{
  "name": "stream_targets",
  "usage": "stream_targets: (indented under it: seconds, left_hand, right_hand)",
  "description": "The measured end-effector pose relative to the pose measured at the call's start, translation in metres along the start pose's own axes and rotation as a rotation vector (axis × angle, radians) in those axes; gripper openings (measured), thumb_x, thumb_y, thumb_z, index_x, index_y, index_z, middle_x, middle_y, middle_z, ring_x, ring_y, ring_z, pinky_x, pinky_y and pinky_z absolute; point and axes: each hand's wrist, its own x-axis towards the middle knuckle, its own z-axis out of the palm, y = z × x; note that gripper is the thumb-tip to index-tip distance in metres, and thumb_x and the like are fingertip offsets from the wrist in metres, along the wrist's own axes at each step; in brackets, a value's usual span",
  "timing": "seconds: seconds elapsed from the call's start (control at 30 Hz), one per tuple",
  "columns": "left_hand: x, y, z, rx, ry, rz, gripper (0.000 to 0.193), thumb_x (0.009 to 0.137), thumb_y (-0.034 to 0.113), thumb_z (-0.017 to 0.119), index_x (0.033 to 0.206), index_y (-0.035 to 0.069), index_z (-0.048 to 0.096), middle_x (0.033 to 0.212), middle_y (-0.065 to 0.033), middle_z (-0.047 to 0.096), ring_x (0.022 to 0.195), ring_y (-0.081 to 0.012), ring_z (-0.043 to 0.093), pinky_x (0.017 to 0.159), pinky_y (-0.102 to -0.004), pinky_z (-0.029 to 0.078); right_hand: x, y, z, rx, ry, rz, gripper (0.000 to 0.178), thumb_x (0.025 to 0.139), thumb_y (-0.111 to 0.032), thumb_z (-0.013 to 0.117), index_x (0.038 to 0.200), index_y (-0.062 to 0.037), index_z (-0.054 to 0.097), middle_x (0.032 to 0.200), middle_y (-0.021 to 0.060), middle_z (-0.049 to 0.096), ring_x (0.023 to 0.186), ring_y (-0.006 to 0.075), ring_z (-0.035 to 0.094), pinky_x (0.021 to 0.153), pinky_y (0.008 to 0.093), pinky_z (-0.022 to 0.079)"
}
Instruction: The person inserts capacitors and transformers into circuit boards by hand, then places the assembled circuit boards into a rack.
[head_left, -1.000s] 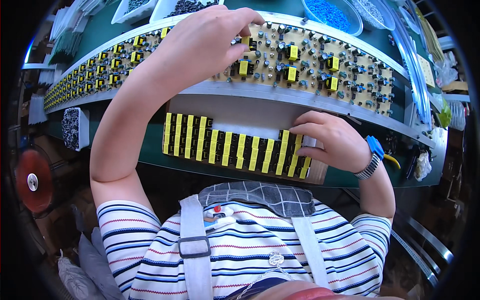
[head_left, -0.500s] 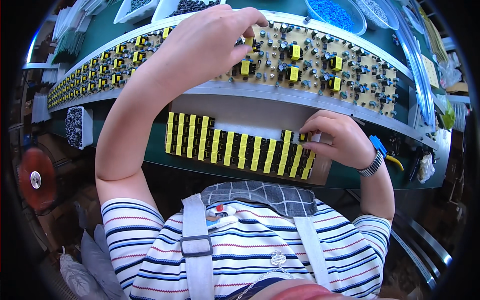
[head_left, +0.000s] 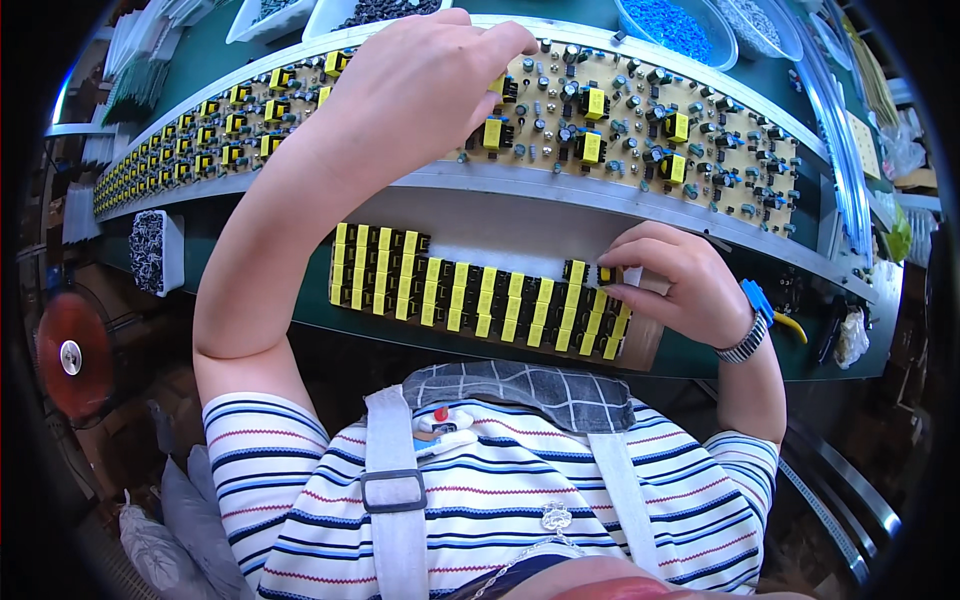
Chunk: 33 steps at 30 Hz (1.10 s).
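My left hand [head_left: 425,80] reaches over the long tan circuit board [head_left: 545,165]. Its thumb and fingers close round a yellow-and-black transformer [head_left: 497,86], partly hidden by the hand, on the board. Other yellow transformers [head_left: 592,149] sit upright among the small components there. Nearer to me, my right hand [head_left: 680,280] pinches a yellow-and-black transformer [head_left: 606,275] at the right end of a tray [head_left: 500,233]. Rows of like transformers [head_left: 485,302] fill the near part of that tray.
An aluminium rail [head_left: 540,185] runs along the board's near edge. Tubs of blue parts [head_left: 675,35] and black parts [head_left: 375,12] stand beyond it. A white box of dark parts [head_left: 172,255] is at the left, pliers with yellow handles [head_left: 790,325] at the right.
The board with its parts has shifted very slightly in view. Both hands keep nearly the same places and grips.
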Motion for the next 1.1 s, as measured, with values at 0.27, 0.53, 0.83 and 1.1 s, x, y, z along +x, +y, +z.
stream_targets:
  seconds: [0.27,0.53,0.83,1.1]
  left_hand:
    - [-0.004,0.001,0.005,0.03,0.206,0.169,0.032,0.077,0.007,0.07,0.107,0.005,0.06,0.091,-0.0072,0.064,0.086,-0.0248,0.061,0.076,-0.0335,0.05]
    - [-0.024,0.045,0.012,-0.092,0.164,0.088,0.035,0.078,0.009,0.069,0.112,0.004,0.06,0.101,-0.0082,0.06,0.096,-0.0256,0.057,0.078,-0.0364,0.048]
    - [-0.029,0.042,0.025,0.041,0.241,0.088,0.042,0.075,0.013,0.07,0.114,0.006,0.059,0.106,-0.0069,0.058,0.094,-0.0249,0.057,0.076,-0.0358,0.047]
    - [-0.042,0.074,0.047,-0.417,-0.113,0.307,0.029,0.073,0.011,0.065,0.101,0.005,0.062,0.095,-0.0071,0.061,0.082,-0.0219,0.06,0.069,-0.0336,0.049]
  right_hand:
    - [0.009,-0.003,-0.04,-0.108,0.403,-0.176,0.027,0.076,-0.009,0.073,0.101,-0.0038,0.065,0.096,0.0101,0.065,0.085,0.0225,0.064,0.073,0.0308,0.054]
    - [0.045,0.043,-0.083,-0.497,0.513,-0.044,0.034,0.083,-0.011,0.068,0.116,-0.0056,0.061,0.102,0.0099,0.067,0.093,0.0197,0.066,0.082,0.0296,0.054]
    - [0.056,0.057,-0.078,-0.659,0.434,-0.034,0.039,0.083,-0.015,0.069,0.12,-0.0105,0.059,0.099,0.0076,0.068,0.09,0.0192,0.066,0.073,0.0293,0.054]
    - [0.059,0.056,-0.082,-0.602,0.428,-0.072,0.036,0.083,-0.019,0.07,0.117,-0.0105,0.06,0.096,0.0063,0.069,0.087,0.0186,0.067,0.068,0.0267,0.053]
